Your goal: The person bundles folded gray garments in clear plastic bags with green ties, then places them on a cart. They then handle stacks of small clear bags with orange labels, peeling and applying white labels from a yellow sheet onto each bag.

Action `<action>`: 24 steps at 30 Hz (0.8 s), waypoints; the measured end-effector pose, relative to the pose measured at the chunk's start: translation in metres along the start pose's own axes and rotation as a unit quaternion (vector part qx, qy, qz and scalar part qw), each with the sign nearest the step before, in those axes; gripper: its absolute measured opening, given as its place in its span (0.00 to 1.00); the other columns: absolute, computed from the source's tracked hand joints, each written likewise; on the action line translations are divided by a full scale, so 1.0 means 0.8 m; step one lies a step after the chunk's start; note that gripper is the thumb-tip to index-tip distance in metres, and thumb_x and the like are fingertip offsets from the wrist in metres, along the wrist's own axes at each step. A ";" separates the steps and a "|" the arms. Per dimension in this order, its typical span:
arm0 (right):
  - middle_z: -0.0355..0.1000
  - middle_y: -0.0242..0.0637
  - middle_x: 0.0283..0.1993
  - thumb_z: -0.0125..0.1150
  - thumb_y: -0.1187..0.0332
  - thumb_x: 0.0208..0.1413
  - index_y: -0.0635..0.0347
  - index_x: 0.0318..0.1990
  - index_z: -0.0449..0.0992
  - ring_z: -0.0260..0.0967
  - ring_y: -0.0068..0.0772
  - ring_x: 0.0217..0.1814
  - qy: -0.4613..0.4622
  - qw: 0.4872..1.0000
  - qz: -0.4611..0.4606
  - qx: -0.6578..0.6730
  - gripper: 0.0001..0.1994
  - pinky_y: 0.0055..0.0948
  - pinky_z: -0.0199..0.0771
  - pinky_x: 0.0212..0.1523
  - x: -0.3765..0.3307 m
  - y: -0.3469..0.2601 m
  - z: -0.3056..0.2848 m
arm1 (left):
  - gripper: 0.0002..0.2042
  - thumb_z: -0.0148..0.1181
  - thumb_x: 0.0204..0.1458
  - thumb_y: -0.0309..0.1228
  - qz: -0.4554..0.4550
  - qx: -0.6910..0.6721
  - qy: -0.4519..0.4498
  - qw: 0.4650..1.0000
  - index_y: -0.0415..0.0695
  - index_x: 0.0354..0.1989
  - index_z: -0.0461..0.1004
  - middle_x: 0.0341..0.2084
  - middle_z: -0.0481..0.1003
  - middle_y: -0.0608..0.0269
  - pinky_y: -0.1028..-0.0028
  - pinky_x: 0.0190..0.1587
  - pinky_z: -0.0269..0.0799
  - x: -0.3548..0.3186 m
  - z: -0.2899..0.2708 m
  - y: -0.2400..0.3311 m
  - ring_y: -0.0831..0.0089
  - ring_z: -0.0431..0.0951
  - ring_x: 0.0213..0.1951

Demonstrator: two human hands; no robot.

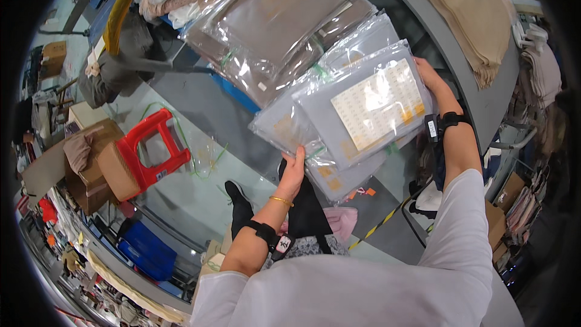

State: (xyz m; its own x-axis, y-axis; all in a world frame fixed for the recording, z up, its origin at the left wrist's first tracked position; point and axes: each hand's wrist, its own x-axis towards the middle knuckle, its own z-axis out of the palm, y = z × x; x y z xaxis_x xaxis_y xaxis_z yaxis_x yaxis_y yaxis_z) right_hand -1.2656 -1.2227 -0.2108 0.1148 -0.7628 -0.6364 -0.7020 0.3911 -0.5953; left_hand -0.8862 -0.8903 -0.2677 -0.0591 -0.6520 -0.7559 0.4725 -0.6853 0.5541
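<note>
In both hands I hold a stack of clear plastic bags with folded pale grey cloth inside. On the top bag (321,118) lies a sheet of small stickers (378,104), white with some yellow. My left hand (293,169) grips the stack's lower left edge, thumb on top. At the upper right edge, my right hand (428,74) has its fingers round the side, partly hidden by the bags. Just beyond lies a larger pile of bagged brown-grey cloth (272,9), overlapped by some grey bags. Green bands show among the packages.
A red plastic stool (166,142) stands at left beside an open cardboard box (91,175). Grey table edges run along the right, with folded beige cloth (463,12) on top. A blue crate (145,251) is lower left, and a yellow curved bar (118,18) upper left.
</note>
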 end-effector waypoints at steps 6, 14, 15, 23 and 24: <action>0.78 0.44 0.57 0.56 0.51 0.67 0.60 0.59 0.78 0.76 0.47 0.56 0.319 0.920 -0.118 -0.196 0.24 0.36 0.73 0.55 -0.110 -0.067 0.000 | 0.47 0.56 0.66 0.51 0.014 -0.002 0.066 0.998 0.44 0.77 0.27 0.74 0.52 0.50 0.59 0.72 0.52 -0.041 0.006 0.057 0.61 0.56 0.72; 0.46 0.50 0.81 0.58 0.49 0.63 0.51 0.78 0.54 0.35 0.54 0.85 0.238 0.824 -0.293 -0.423 0.39 0.59 0.32 0.78 -0.129 -0.059 0.161 | 0.43 0.56 0.66 0.49 0.091 0.153 -0.020 0.984 0.36 0.76 0.38 0.66 0.61 0.39 0.62 0.67 0.62 -0.004 -0.025 0.065 0.55 0.65 0.66; 0.47 0.51 0.81 0.58 0.49 0.63 0.51 0.78 0.54 0.35 0.55 0.85 0.241 0.820 -0.344 -0.389 0.39 0.59 0.32 0.78 -0.121 -0.056 0.155 | 0.34 0.54 0.68 0.45 0.151 0.181 0.010 0.972 0.38 0.73 0.51 0.58 0.70 0.44 0.63 0.61 0.68 -0.018 -0.042 0.052 0.58 0.72 0.59; 0.67 0.52 0.68 0.57 0.62 0.69 0.68 0.67 0.68 0.62 0.52 0.72 0.230 0.848 -0.348 -0.326 0.24 0.41 0.57 0.73 -0.189 -0.145 0.202 | 0.19 0.54 0.66 0.42 0.049 0.083 0.294 0.951 0.37 0.53 0.75 0.41 0.81 0.47 0.63 0.51 0.76 -0.245 -0.388 -0.124 0.56 0.82 0.45; 0.68 0.50 0.67 0.56 0.63 0.69 0.68 0.66 0.68 0.64 0.47 0.71 0.172 0.884 -0.302 -0.311 0.23 0.40 0.60 0.71 -0.205 -0.169 0.251 | 0.19 0.54 0.65 0.41 0.006 0.102 0.381 0.919 0.37 0.52 0.76 0.45 0.80 0.42 0.57 0.54 0.74 -0.298 -0.427 -0.164 0.46 0.79 0.50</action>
State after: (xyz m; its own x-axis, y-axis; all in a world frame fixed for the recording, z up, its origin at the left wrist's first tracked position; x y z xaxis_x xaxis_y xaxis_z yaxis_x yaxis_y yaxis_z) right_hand -1.0485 -1.0467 -0.1247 0.4556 -0.8891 -0.0429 -0.8489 -0.4195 -0.3216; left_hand -0.6334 -0.5341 -0.2791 0.6147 -0.2958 -0.7312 0.2906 -0.7768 0.5586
